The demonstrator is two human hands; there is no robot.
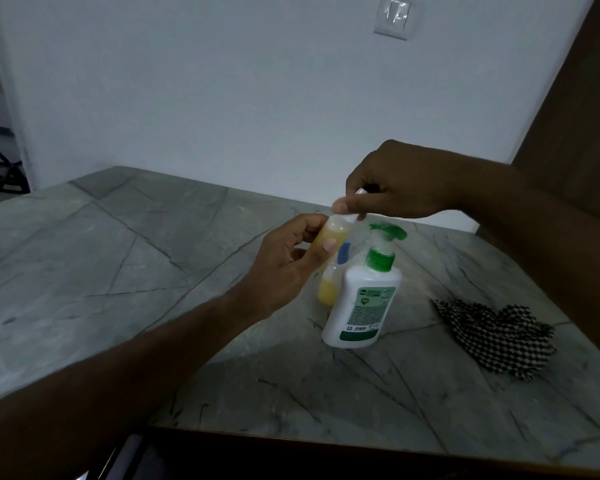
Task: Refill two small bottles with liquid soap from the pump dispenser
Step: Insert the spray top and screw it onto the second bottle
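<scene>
We take the dispenser [361, 303] as our landmark: white, with a green pump, it stands on the grey table [118, 258]. Up and left of it our left hand [291, 261] grips a small bottle [329, 237] of yellow liquid, lifted off the table, fingers and thumb curled round its body. Above the pump our right hand [395, 185] pinches a pale cap [352, 207] at that bottle's top; motion blur keeps us from telling whether the cap is seated or off. A second small bottle [329, 285] with yellow liquid and a blue cap stands on the table, just left of the dispenser and partly behind it. To the dispenser's right, well apart, lies a crumpled checked cloth [496, 334].
</scene>
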